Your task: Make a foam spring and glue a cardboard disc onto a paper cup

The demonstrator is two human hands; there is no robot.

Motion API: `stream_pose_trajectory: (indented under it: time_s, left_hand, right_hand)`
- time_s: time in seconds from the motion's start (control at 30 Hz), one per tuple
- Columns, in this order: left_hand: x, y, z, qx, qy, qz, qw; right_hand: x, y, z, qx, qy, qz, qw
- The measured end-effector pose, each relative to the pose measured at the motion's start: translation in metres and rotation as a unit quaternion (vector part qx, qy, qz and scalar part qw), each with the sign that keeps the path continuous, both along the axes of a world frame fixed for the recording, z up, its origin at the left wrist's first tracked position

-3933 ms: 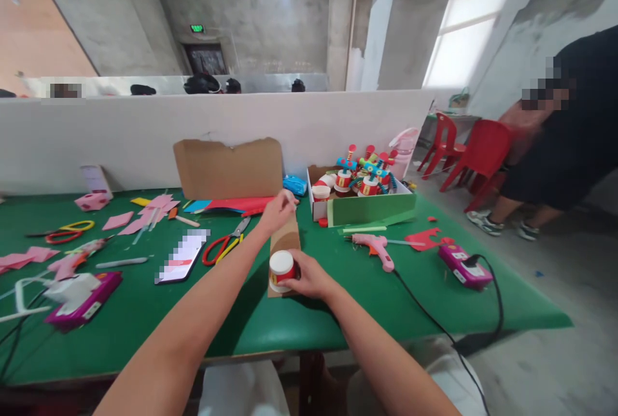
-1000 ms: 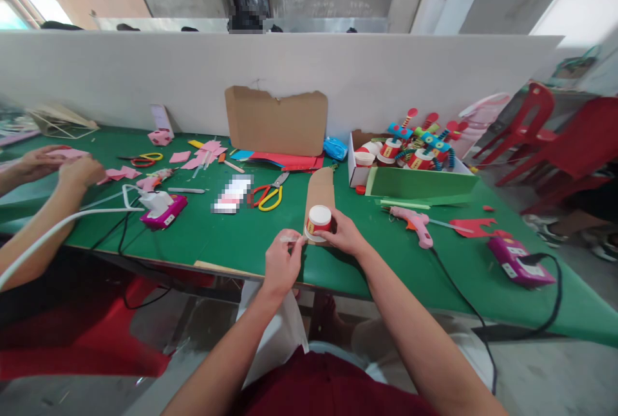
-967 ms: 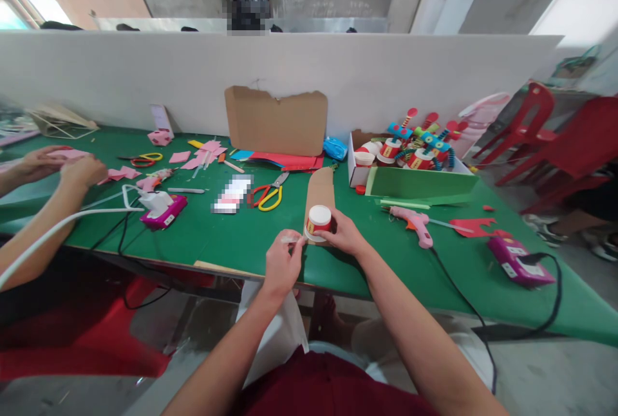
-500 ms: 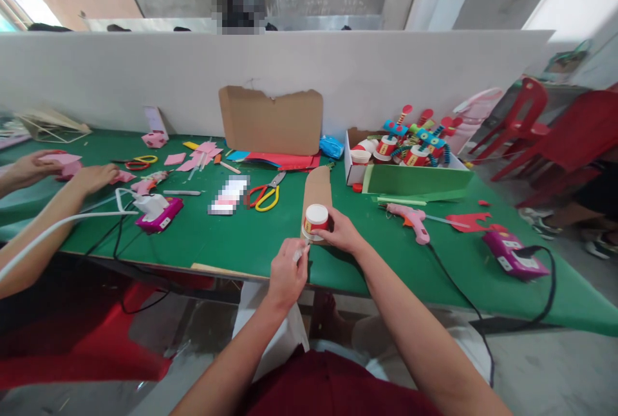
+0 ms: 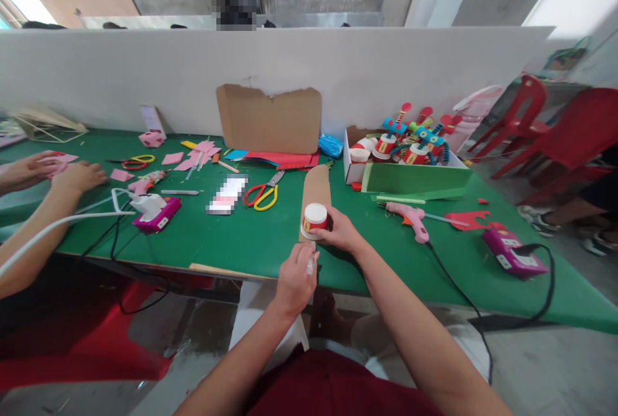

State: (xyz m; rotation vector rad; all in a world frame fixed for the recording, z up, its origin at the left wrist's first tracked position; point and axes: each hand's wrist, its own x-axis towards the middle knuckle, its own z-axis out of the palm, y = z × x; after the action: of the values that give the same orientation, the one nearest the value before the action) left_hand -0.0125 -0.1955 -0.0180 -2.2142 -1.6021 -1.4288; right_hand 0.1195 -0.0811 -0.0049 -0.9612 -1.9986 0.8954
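My right hand (image 5: 340, 233) wraps round a small red-and-white paper cup (image 5: 315, 219) that stands upside down on a strip of brown cardboard (image 5: 315, 187) on the green table (image 5: 251, 236). My left hand (image 5: 297, 275) is curled near the table's front edge, just below the cup, pinching a small pale thing (image 5: 309, 266) I cannot make out.
Red-and-yellow scissors (image 5: 261, 194) and a phone (image 5: 226, 194) lie left of the cardboard. A pink glue gun (image 5: 409, 218) with a black cord lies to the right, beside a box of cup figures (image 5: 405, 165). Another person's hands (image 5: 58, 174) work with pink paper at the far left.
My left hand came back from the far end of the cardboard strip to the table's front edge and lowered, now pinching a small thing. My right hand stays on the cup.
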Motion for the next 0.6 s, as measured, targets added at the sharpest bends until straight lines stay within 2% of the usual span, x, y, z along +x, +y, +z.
stream_pose_trajectory:
  time_s: [0.13,0.2,0.3,0.37,0.47,0.53,0.6]
  left_hand:
    - [0.007,0.000,0.001,0.009,0.006,-0.004,1.000]
    - [0.007,-0.004,0.004,0.022,-0.007,-0.026,0.999]
    - [-0.004,-0.010,0.014,0.055,-0.034,-0.056,0.996]
    - [-0.018,-0.010,0.025,0.085,-0.046,-0.036,0.995]
    - [-0.043,0.002,0.046,0.119,-0.036,0.032,0.992]
    - [-0.055,0.018,0.059,0.131,-0.042,0.050,0.989]
    - [-0.061,0.035,0.066,0.111,-0.067,0.039,0.991]
  right_hand:
    - [0.000,0.001,-0.002,0.000,0.002,0.000,1.000]
    - [0.000,0.001,-0.003,0.004,0.000,0.001,1.000]
    - [0.000,0.003,-0.004,0.004,-0.001,-0.003,1.000]
    - [0.000,0.003,-0.005,0.000,0.000,-0.002,1.000]
    - [0.000,0.003,-0.005,0.002,0.007,0.003,1.000]
    - [0.000,0.002,-0.004,0.003,0.009,0.002,1.000]
    - [0.001,0.002,-0.004,0.001,0.010,0.001,1.000]
